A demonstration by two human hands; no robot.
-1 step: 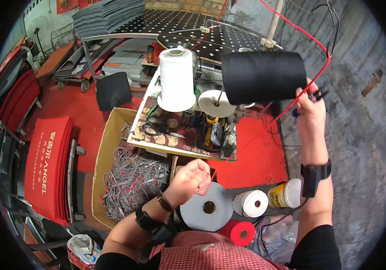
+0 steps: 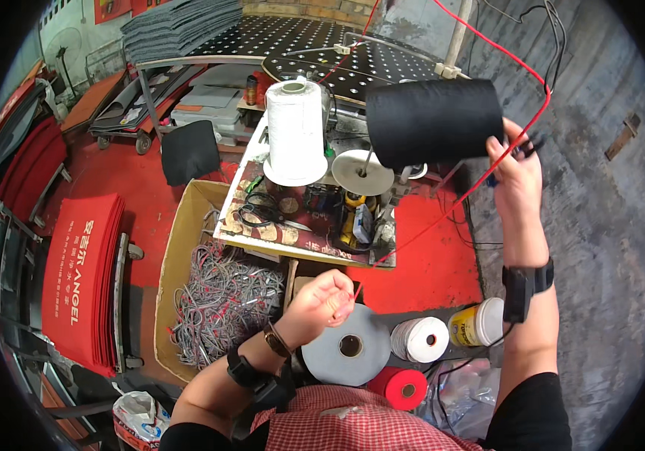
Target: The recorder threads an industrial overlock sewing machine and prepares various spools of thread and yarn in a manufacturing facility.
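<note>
Plainly, I have the right arm reaching high and forward: the forearm rises almost straight, and the right hand (image 2: 519, 180) stands at its top with the wrist hardly bent. Its thumb and fingers grip the near end of a black spool (image 2: 434, 124), which lies sideways in the air, stretching left from the fingertips. Something small and dark (image 2: 531, 146) shows beside those fingers, too unclear for me to name. A red cord (image 2: 454, 203) passes across them and slants down toward my other side.

I hold the left hand (image 2: 319, 304) lower and closer, its forearm slanting inward and the wrist slightly bent. Those fingers are curled in tight, pinching the cord between thumb and forefinger. Just below them I see a grey roll (image 2: 326, 361); left of them, a cardboard box (image 2: 174, 252) of tangled cords (image 2: 228, 304). A white cone of thread (image 2: 296, 135) stands above the left fingers, well left of the right ones.
</note>
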